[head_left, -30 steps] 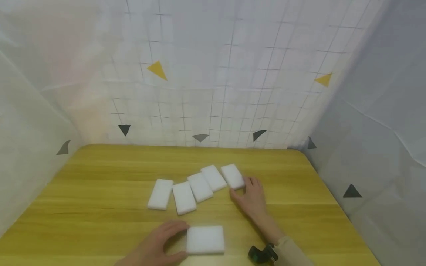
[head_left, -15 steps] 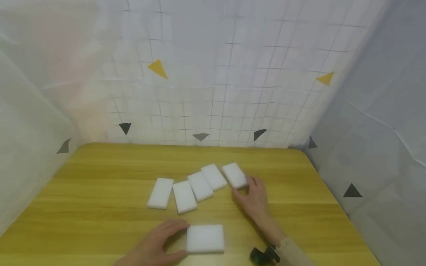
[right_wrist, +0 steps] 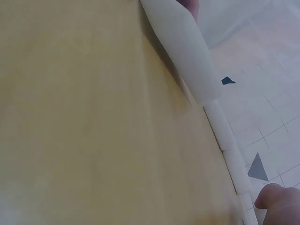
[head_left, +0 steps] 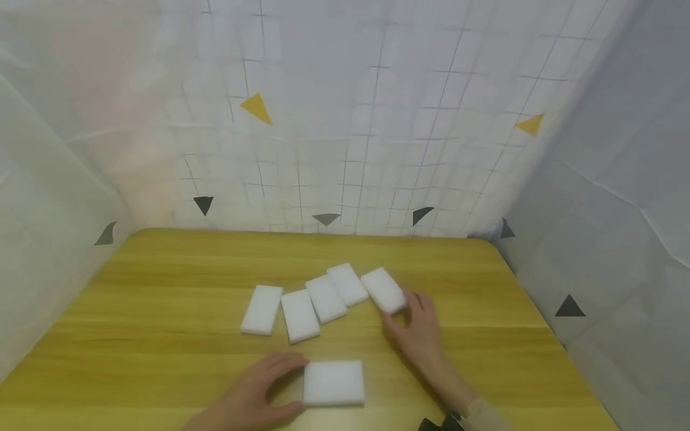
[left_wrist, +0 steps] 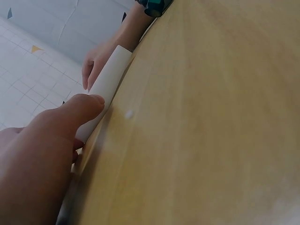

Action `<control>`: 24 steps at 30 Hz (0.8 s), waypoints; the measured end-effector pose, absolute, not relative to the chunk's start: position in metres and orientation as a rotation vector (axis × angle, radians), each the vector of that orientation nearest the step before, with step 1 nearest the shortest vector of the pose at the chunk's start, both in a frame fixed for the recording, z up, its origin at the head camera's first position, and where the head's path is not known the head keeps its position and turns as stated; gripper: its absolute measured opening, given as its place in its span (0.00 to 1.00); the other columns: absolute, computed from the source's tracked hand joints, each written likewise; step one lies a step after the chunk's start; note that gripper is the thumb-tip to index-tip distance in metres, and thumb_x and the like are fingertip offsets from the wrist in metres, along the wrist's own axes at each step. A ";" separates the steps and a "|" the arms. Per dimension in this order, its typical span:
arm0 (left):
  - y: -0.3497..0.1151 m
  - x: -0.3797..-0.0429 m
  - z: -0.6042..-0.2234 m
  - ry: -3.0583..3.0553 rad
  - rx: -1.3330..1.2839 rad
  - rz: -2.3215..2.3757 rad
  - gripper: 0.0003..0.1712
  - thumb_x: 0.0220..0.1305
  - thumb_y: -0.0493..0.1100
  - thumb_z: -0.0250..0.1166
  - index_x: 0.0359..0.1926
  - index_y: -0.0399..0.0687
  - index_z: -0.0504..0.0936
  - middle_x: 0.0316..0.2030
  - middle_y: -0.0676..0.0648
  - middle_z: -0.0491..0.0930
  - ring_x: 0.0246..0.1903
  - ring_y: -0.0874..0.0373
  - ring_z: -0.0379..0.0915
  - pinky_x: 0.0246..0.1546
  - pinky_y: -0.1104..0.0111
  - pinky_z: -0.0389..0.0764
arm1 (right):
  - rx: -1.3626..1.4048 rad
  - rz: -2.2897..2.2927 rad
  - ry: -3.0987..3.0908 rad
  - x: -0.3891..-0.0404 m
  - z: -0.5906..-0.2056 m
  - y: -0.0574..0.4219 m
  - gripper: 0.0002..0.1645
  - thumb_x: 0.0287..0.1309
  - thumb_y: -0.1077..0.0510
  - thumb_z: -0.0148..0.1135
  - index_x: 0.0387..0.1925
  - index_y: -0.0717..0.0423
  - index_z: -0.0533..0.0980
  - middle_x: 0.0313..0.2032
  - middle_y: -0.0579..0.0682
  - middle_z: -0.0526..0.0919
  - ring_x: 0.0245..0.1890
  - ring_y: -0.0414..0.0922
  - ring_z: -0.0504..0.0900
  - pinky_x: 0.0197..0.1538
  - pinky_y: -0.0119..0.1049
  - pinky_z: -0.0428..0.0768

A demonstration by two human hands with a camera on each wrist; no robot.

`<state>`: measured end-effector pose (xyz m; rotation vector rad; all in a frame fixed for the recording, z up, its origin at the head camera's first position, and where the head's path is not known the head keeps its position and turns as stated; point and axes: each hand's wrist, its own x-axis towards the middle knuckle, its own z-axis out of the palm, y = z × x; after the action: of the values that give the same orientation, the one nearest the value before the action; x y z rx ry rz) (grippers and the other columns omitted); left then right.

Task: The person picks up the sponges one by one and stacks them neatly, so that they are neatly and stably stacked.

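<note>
In the head view my left hand [head_left: 259, 389] holds the left end of the near white rectangular sponge [head_left: 334, 383], thumb at the near corner and fingers at the far corner. The left wrist view shows that thumb [left_wrist: 84, 110] against the sponge's edge. My right hand [head_left: 417, 332] pinches the near right end of another white sponge [head_left: 383, 289], the rightmost of the row. Several like it lie to its left, among them a leftmost white sponge [head_left: 262, 309] set at an angle. In the right wrist view the right hand [right_wrist: 281, 206] shows only in part.
The wooden tabletop [head_left: 162, 335] bears all the sponges. A white gridded sheet [head_left: 323, 120] hangs behind it, and grey-white sheets [head_left: 609, 179] flank both sides. A black wrist device [head_left: 442, 424] sits on the right forearm.
My right hand has slid its sponge a little to the right and nearer, turning it slightly. The left hand and its sponge stay put; the head view has shifted a touch.
</note>
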<state>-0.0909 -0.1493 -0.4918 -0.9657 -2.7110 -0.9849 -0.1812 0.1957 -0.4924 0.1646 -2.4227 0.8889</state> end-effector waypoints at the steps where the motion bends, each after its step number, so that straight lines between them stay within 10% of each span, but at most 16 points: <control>1: -0.149 -0.091 -0.492 -2.705 -0.968 -0.980 0.34 0.60 0.66 0.67 0.66 0.72 0.71 0.63 0.65 0.72 0.62 0.62 0.71 0.59 0.55 0.79 | 0.171 0.893 -2.419 -0.179 -0.493 0.196 0.38 0.43 0.53 0.80 0.57 0.61 0.77 0.49 0.60 0.77 0.51 0.57 0.74 0.54 0.53 0.78; 24: -0.147 -0.090 -0.488 -2.556 -1.039 -0.943 0.34 0.59 0.60 0.71 0.65 0.62 0.74 0.61 0.58 0.76 0.60 0.59 0.73 0.57 0.56 0.80 | 0.248 0.878 -2.307 -0.150 -0.491 0.203 0.39 0.39 0.59 0.81 0.55 0.65 0.76 0.50 0.64 0.77 0.51 0.59 0.76 0.54 0.56 0.79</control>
<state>-0.0904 -0.1466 -0.4882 -1.0390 -2.5557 -0.9434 -0.1498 0.2026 -0.4909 0.2476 -2.3075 0.8777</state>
